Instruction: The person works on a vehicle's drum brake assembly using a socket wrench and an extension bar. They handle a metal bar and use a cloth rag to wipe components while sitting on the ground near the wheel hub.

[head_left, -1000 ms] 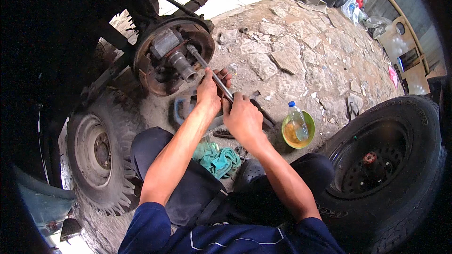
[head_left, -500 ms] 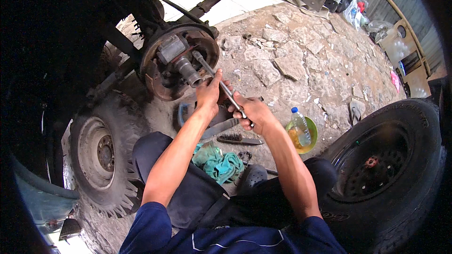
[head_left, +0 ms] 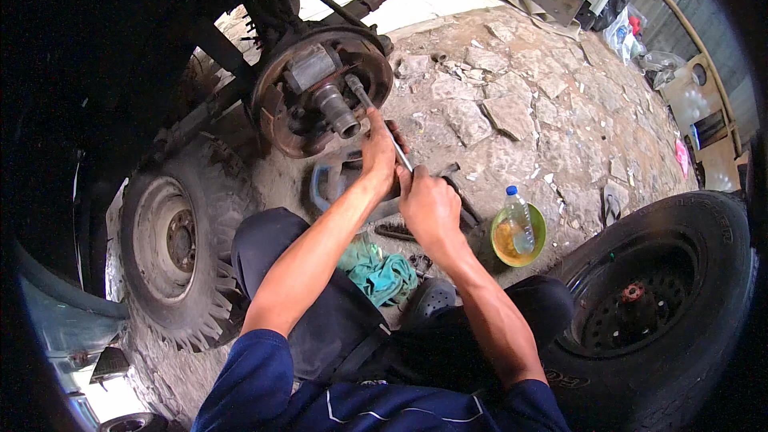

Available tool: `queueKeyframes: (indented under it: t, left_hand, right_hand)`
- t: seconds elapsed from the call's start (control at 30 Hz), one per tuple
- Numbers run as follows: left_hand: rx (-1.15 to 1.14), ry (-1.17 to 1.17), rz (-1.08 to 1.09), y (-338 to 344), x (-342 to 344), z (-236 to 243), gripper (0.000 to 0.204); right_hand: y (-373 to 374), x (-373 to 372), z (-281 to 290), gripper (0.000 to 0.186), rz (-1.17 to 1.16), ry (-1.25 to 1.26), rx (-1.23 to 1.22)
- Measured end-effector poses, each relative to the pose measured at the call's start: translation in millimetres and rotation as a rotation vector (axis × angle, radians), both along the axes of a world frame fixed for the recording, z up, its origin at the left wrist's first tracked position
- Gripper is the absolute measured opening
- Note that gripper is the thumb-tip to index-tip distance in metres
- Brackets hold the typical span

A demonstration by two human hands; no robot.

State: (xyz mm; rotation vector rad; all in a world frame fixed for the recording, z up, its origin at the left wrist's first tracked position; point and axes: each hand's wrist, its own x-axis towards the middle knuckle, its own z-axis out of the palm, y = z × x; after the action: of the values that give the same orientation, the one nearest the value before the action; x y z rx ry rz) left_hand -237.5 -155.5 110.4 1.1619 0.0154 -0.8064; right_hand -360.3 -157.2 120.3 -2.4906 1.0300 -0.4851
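A long steel socket wrench [head_left: 361,94] slants from the wheel assembly toward me, its socket end against the rusty round backing plate [head_left: 270,122]. My left hand [head_left: 380,148] is closed round the shaft, just below the protruding metal spindle [head_left: 338,112]. Lower down, my right hand [head_left: 430,206] wraps round the handle end with its knuckles up, hiding most of that end. A blocky metal part [head_left: 313,70] sits above the spindle. Beneath my forearms lie a partly covered brush [head_left: 394,231] and a crumpled teal rag [head_left: 382,278].
A worn tire [head_left: 164,250] stands at left and a large tire [head_left: 656,304] lies at right. Near my right arm, a green bowl [head_left: 541,234] holds yellowish liquid and a plastic bottle [head_left: 520,224]. Broken stone paving [head_left: 512,116] spreads beyond. A sandal [head_left: 614,203] lies near the right tire.
My right hand has turned from a looser hold, with the handle's end showing, to a knuckles-up grip covering it. The whole view has shifted slightly; the socket stays at the backing plate.
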Motion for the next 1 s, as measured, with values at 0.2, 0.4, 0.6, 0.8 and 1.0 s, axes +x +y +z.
queueKeyframes:
  t: [0.2,0.4,0.6,0.8,1.0]
  left_hand:
    - [-0.315,0.356,0.029,-1.2,-10.4,9.5,0.031]
    - [-0.191,0.254,-0.003,8.6,0.6,6.4,0.029]
    - [-0.147,0.230,-0.067,9.8,5.1,6.1,0.033]
    - [-0.097,0.139,-0.069,4.5,1.3,4.5,0.032]
    - [-0.066,-0.036,-0.084,8.5,-4.0,7.2,0.033]
  right_hand:
    - [-48.3,-14.9,22.1,0.043,-0.016,-0.302,1.742]
    - [-4.6,-1.2,24.4,0.043,-0.024,-0.100,0.231]
    - [14.3,0.9,15.6,0.033,-0.051,0.047,-0.017]
    - [-28.6,-4.1,-19.4,0.044,0.055,-0.199,0.299]
    - [-44.0,-14.5,16.6,0.049,0.029,-0.288,1.697]
